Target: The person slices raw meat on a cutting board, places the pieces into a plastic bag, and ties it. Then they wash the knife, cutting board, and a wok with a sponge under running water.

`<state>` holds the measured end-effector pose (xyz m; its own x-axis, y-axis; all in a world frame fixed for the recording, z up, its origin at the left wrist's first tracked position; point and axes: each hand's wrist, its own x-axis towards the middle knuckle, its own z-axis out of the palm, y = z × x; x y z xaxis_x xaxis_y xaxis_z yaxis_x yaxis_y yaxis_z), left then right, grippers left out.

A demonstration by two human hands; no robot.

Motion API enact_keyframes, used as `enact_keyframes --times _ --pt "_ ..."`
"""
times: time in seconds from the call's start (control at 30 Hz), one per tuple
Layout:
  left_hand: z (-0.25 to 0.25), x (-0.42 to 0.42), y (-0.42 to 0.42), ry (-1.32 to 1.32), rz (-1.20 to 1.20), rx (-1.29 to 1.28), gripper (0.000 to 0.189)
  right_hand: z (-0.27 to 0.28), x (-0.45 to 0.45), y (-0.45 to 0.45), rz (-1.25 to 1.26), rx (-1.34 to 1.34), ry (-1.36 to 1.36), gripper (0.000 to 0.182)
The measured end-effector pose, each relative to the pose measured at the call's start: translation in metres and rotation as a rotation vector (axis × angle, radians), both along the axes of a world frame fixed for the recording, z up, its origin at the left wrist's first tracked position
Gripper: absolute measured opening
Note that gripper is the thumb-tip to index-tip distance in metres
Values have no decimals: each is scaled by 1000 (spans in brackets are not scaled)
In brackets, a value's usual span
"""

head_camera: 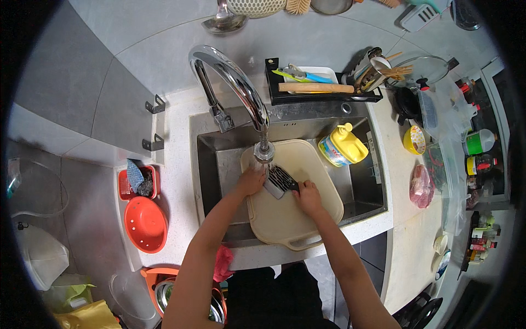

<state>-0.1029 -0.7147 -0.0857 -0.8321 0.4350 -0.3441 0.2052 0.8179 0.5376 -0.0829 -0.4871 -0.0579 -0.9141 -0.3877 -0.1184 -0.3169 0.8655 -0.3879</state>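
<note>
My right hand (pixel 309 198) grips the black handle of a wide kitchen cleaver (pixel 280 182), whose blade carries a dark streaked pattern. The blade lies over a cream plastic cutting board (pixel 287 222) that rests in the steel sink and on its front rim. At the blade's left end is my left hand (pixel 251 181), its fingers under or beside the faucet head; whether they grip anything is unclear. Water runs from the chrome faucet (pixel 264 152) onto the blade's end and my left fingers.
A yellow pump bottle (pixel 343 144) stands in the sink's right part. Behind the sink, a black rack (pixel 283 98) holds a wooden rod and peelers. Left of the sink sit a red basket (pixel 123 185) and an orange-red colander (pixel 146 224). Wrapped meat (pixel 421 187) lies on the right counter.
</note>
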Motion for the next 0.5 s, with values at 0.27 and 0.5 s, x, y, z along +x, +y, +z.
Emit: enact_keyframes --times 0.27,0.5 --pt "-11 3 16 123 -62 50 27 -3 2 2 -24 6 1 31" --pt "-36 21 34 659 -81 402 21 1 0 -5 -15 -5 -20 31"
